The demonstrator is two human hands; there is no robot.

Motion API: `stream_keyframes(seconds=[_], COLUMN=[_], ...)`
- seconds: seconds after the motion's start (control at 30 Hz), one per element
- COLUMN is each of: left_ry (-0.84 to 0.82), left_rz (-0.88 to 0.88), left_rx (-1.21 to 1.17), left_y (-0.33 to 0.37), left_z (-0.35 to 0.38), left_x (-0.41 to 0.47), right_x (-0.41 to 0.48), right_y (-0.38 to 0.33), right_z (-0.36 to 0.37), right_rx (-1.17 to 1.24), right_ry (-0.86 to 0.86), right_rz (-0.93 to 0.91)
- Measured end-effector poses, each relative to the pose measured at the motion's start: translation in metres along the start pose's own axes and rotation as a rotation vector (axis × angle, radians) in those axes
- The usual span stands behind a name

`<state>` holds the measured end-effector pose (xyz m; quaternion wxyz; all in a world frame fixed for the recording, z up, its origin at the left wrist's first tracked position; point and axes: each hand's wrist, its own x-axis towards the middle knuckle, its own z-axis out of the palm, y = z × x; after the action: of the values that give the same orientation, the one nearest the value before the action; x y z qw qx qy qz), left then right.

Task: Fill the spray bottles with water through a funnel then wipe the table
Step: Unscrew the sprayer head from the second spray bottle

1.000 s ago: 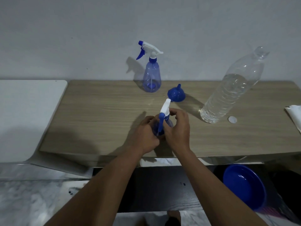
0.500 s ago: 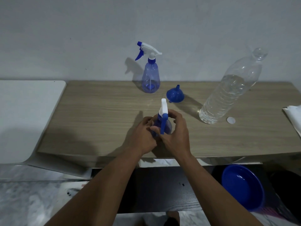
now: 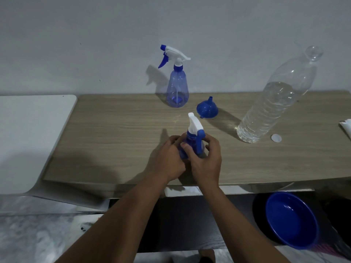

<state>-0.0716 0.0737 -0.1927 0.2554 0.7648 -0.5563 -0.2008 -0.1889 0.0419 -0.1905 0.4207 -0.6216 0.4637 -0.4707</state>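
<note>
A small blue spray bottle [image 3: 195,130] with a white and blue trigger head stands near the front of the wooden table [image 3: 114,133]. My left hand [image 3: 168,160] wraps its body from the left. My right hand [image 3: 206,160] grips it by the neck and collar from the right. A second blue spray bottle [image 3: 177,88] stands upright at the back by the wall. A blue funnel [image 3: 207,109] lies mouth down between them. A large clear water bottle [image 3: 273,107], open and about two thirds full, stands at the right, with its white cap [image 3: 276,138] beside it.
A white cloth [image 3: 346,126] lies at the table's right edge. A white surface [image 3: 28,133] adjoins the table on the left. Below the table's front right sits a blue basin [image 3: 290,221] on a dark floor area.
The trigger head of the held bottle has turned between my hands, its blue lever swinging from left to right. My right hand has shifted its grip around the collar.
</note>
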Motion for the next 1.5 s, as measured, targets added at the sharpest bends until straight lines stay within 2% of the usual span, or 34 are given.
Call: stream_keyframes(seconds=[0.13,0.27,0.6,0.8,0.93,1.1,1.2,1.37,1.5], left_ry=[0.003,0.004,-0.006,0.002,0.006,0.01,0.004,-0.04,-0.031], left_rz=[0.007,0.001,-0.018,-0.029,-0.05,-0.051,-0.07,-0.107,-0.091], left_rx=[-0.001,-0.008,0.013,0.025,0.019,-0.003,0.008,-0.13,-0.088], left_y=[0.001,-0.001,0.0,0.0,0.001,0.004,0.002,-0.003,-0.006], left_z=[-0.003,-0.002,-0.001,-0.001,0.0,-0.001,0.0,0.001,0.003], left_x=[0.002,0.001,0.001,0.001,0.0,-0.001,0.0,0.001,0.0], right_x=[0.009,0.007,0.011,0.012,-0.004,-0.006,-0.001,0.001,0.012], right_y=[-0.005,-0.003,-0.018,-0.022,-0.02,-0.023,-0.025,-0.033,-0.035], right_z=[0.004,-0.002,-0.005,-0.014,-0.007,0.0,0.003,0.01,0.013], right_rx=[0.069,0.024,0.193,0.25,0.081,-0.103,-0.135,-0.161,-0.226], right_ry=[0.054,0.036,0.062,0.067,0.186,0.237,0.21,0.186,0.193], right_rz=[-0.006,-0.055,0.149,0.163,0.152,0.029,0.042,0.005,0.005])
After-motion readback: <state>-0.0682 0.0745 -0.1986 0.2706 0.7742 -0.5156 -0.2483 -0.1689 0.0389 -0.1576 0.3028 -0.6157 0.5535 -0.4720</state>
